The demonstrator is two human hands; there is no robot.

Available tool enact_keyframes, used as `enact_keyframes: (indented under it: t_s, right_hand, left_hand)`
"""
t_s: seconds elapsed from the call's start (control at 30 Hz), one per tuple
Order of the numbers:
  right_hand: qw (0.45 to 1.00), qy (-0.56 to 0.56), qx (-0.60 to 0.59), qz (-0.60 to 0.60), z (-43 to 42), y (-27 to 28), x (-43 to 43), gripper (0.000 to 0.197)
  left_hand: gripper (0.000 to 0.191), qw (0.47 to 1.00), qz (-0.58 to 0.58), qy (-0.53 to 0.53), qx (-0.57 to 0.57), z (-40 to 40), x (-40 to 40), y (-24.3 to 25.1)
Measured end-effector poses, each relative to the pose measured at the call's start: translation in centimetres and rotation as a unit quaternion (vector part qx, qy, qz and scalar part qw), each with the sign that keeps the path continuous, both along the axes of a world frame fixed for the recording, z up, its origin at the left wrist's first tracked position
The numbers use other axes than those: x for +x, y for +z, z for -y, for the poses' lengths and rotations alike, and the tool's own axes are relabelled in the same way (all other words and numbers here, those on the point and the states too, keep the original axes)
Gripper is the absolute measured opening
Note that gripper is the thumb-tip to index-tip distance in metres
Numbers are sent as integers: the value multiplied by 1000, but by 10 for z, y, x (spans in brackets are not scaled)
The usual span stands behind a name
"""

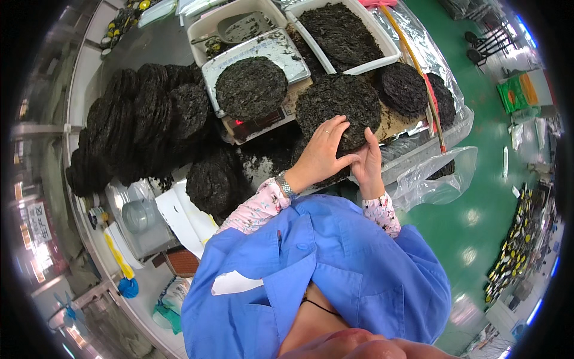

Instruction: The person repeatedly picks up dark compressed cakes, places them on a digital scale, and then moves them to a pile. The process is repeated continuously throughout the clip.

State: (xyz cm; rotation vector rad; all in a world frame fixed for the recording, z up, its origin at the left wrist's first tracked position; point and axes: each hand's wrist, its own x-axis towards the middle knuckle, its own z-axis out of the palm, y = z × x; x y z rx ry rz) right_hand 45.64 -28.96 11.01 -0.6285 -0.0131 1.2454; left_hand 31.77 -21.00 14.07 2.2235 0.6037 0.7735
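A round, dark cake that looks like dried seaweed [343, 105] lies before me at the centre, its near edge between my hands. My left hand [325, 150], with a ring and a metal watch, rests palm down on its near left part; whether it grips is unclear. My right hand [368, 164] is at its near right edge, thumb up and other fingers partly hidden beneath. To the left, another cake [251, 88] rests on a digital scale [295, 60] with a lit red display. A further cake [402, 89] sits just to the right.
Many cakes stand in leaning stacks [130, 121] at the left. Behind are a white tray of dark flakes [394, 57] and a white bin [196, 28] holding a scoop [242, 28]. A yellow stick [410, 51] and clear plastic bags [453, 179] lie at the right.
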Motion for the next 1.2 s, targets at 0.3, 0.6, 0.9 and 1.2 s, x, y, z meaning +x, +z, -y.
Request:
enact_keyframes:
  t_s: [0.3, 0.6, 0.9, 1.2]
  right_hand:
    - [991, -4, 42, -127, -3, -3, -2, 49]
    - [991, 37, 34, -122, -24, -26, -2, 50]
    - [978, 85, 15, -189, -43, -74, -19, 28]
    - [992, 67, -34, -106, -162, -83, 16, 38]
  left_hand:
    - [40, 995, 92, 13, -44, -7, -10, 19]
    - [63, 817, 270, 115, -495, -45, -44, 24]
    - [56, 931, 200, 165, -257, -29, -56, 27]
    - [46, 798, 418, 332, -281, -55, -121, 39]
